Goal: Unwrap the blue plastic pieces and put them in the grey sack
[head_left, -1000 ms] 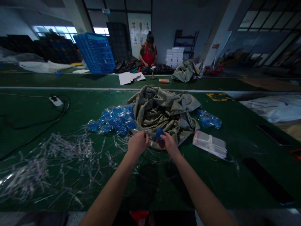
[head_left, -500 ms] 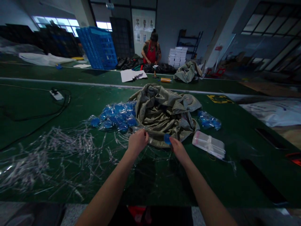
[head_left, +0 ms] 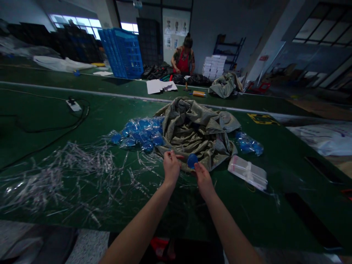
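From here I can't see what lies in the dark folds of the sack (head_left: 202, 126), and the two hands hide part of its near edge. The right fingertips cover the lower edge of the disc (head_left: 192, 160). Anything clear between the left fingers would be lost in this dim light.

Both forearms reach in from the near side of the sack. The right hand (head_left: 204, 179) pinches the blue disc between thumb and fingers, holding it up before the sack's near edge. The left hand (head_left: 172, 168) is just beside it, fingers bent, one pointing towards the disc; whether it grips anything I can't tell.

Wrapped blue pieces (head_left: 141, 135) crowd the sack's left side, a smaller bunch (head_left: 249, 143) sits to its right, and a tied packet (head_left: 247, 171) lies near its right front. Clear strips (head_left: 85, 161) sprawl to the sack's near left. Well beyond it, a co-worker (head_left: 183, 60) bends over dark material.
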`<action>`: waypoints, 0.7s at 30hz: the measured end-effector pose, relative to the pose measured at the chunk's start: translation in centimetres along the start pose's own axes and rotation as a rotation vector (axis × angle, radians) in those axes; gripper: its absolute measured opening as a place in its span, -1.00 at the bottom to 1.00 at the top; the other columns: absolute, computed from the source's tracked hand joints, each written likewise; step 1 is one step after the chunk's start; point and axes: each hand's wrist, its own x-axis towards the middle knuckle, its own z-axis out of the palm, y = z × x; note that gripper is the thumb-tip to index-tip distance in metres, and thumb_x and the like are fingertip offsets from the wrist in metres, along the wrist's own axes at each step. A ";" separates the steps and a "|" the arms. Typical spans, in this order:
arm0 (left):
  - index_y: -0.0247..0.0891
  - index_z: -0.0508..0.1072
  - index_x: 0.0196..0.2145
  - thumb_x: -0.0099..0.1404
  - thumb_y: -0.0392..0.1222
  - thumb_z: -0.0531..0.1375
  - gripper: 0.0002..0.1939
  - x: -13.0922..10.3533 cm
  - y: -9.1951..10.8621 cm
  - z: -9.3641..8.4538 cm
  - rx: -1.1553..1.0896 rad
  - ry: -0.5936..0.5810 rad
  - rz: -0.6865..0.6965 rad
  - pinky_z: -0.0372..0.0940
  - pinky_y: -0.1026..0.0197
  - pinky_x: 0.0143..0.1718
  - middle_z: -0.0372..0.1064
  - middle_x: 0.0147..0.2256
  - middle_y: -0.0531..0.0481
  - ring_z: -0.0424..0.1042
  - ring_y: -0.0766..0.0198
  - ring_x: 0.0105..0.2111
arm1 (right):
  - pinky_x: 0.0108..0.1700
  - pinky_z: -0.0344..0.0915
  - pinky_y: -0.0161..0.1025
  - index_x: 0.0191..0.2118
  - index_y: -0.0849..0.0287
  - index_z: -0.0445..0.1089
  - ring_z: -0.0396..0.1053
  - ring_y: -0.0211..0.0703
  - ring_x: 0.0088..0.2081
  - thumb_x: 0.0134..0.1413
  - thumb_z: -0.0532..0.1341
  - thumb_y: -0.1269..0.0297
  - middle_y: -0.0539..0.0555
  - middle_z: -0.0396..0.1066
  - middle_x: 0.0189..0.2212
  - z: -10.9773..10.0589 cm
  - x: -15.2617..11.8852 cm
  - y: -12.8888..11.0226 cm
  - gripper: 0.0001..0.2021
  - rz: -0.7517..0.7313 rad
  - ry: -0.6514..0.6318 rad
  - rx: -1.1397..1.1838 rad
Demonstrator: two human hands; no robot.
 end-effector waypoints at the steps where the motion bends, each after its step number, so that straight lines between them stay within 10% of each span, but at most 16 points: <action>1: -0.22 0.15 -0.19 0.40 0.05 -0.21 -0.67 -0.1 0.0 0.2 -0.045 0.001 -0.009 0.19 0.27 -0.62 0.48 -0.40 -0.07 0.29 0.35 -0.68 | -0.06 0.32 -0.14 -0.08 0.18 0.37 0.40 -0.04 -0.12 0.13 0.09 -0.07 0.15 0.46 -0.16 0.4 -0.1 -0.1 -0.56 -0.023 0.004 -0.004; 14: -0.22 0.22 -0.34 0.38 -0.01 -0.09 -0.74 -0.8 0.0 0.9 0.098 0.068 0.096 0.20 0.28 -0.50 0.27 -0.57 0.07 0.33 0.30 -0.57 | 0.03 0.27 -0.13 -0.01 0.21 0.29 0.39 -0.04 -0.06 0.14 0.10 -0.02 0.21 0.43 -0.10 1.8 -1.2 -0.7 -0.56 -0.131 0.038 -0.068; 21: -0.21 0.27 -0.27 0.40 -0.04 -0.10 -0.74 0.2 0.7 -1.5 0.383 0.015 0.255 0.14 0.28 -0.45 0.36 -0.51 0.03 0.39 0.26 -0.50 | -0.01 0.28 -0.09 0.05 0.24 0.26 0.36 -0.02 -0.06 0.13 0.12 0.01 0.25 0.36 -0.04 -1.8 -1.4 -0.4 -0.53 -0.182 0.243 -0.241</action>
